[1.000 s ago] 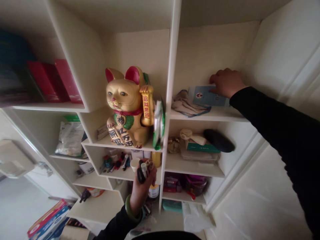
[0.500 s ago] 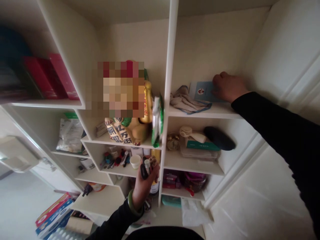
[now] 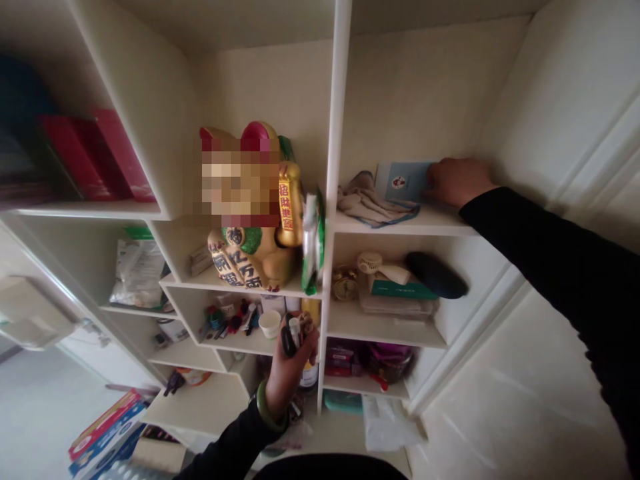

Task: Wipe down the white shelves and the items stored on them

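Observation:
On the upper right shelf, my right hand [image 3: 463,181] is closed at the right end of a flat light-blue card [image 3: 403,180] with a small round picture. The fingertips are hidden behind the hand. The card stands upright beside a crumpled beige cloth [image 3: 375,203] with a blue edge. Lower down, in front of the middle shelves, my left hand [image 3: 290,373] is wrapped around a handful of small things. Among them show a black rounded item [image 3: 288,341], a small white-capped tube [image 3: 295,327] and something brownish. A white cup [image 3: 271,324] stands on the shelf behind.
A gold lucky cat figure [image 3: 275,263] fills the middle compartment, beside a green-and-silver packet [image 3: 312,243]. Below the cloth lie a handheld fan [image 3: 370,261], a black case [image 3: 436,275] and a small clock [image 3: 344,283]. A white upright divider [image 3: 336,120] parts the shelves.
My right hand has moved slightly down at the card's end, its fingers lower against it. My left hand keeps its place and its hold. The camera view has shifted a little.

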Action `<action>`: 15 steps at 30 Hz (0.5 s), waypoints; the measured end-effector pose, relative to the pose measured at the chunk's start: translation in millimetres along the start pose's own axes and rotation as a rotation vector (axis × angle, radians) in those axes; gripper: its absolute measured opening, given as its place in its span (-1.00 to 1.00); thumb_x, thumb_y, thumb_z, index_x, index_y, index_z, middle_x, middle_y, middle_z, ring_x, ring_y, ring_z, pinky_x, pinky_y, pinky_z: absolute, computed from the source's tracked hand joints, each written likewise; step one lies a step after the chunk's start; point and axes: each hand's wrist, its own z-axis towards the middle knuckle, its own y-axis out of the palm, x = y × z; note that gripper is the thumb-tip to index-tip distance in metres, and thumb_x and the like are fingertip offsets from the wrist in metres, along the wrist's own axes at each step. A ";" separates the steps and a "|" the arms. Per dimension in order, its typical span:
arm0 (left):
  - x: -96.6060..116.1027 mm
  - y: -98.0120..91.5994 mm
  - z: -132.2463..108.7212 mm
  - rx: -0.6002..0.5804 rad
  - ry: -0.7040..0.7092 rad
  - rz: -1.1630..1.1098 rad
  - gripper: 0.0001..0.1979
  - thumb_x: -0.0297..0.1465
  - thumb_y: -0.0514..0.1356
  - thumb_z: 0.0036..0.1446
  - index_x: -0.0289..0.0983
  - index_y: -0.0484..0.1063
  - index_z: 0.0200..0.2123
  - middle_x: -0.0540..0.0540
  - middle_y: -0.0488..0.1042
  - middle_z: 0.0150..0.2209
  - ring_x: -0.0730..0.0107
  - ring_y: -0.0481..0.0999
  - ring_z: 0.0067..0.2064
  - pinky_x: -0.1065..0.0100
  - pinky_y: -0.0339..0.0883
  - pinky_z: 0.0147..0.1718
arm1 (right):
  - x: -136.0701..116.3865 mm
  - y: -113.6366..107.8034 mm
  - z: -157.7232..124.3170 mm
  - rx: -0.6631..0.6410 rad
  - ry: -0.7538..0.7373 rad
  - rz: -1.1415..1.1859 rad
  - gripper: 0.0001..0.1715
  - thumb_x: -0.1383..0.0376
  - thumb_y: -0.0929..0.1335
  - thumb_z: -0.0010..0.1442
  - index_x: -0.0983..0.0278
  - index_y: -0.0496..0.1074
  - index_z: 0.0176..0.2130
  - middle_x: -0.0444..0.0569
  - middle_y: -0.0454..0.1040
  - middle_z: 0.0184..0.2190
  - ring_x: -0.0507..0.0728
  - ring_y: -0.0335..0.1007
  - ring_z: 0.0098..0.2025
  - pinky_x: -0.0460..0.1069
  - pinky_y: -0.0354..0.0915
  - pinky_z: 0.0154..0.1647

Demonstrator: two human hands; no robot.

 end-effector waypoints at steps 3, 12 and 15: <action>2.0 1.8 0.8 -0.014 0.000 -0.007 -0.38 0.10 0.57 0.08 -0.21 0.34 -0.34 0.11 0.34 -0.54 0.57 0.31 -0.55 0.49 0.25 -0.56 | 0.6 -0.3 0.6 0.004 0.008 0.007 -0.62 0.22 0.48 0.45 0.47 0.66 0.10 0.47 0.64 0.15 0.39 0.60 0.12 0.15 0.08 -0.15; 35.6 -0.3 20.5 -0.032 0.161 0.062 -0.47 0.02 0.51 0.20 -0.22 0.37 -0.44 0.06 0.38 -0.57 0.52 0.32 -0.56 0.44 0.23 -0.57 | -34.6 -20.5 -18.1 0.179 -0.107 0.679 -0.55 0.14 0.44 0.45 0.34 0.62 0.19 0.25 0.71 0.15 0.26 0.62 0.11 0.09 0.39 0.13; 78.8 13.2 38.6 -0.101 0.239 0.113 -0.51 -0.02 0.50 0.22 -0.21 0.41 -0.46 0.03 0.44 -0.56 0.48 0.36 -0.57 0.41 0.21 -0.61 | -68.5 -25.0 -22.6 -0.028 -0.465 0.784 -0.29 0.00 0.39 0.49 0.26 0.45 0.44 0.22 0.43 0.51 0.34 0.43 0.45 0.16 0.29 0.47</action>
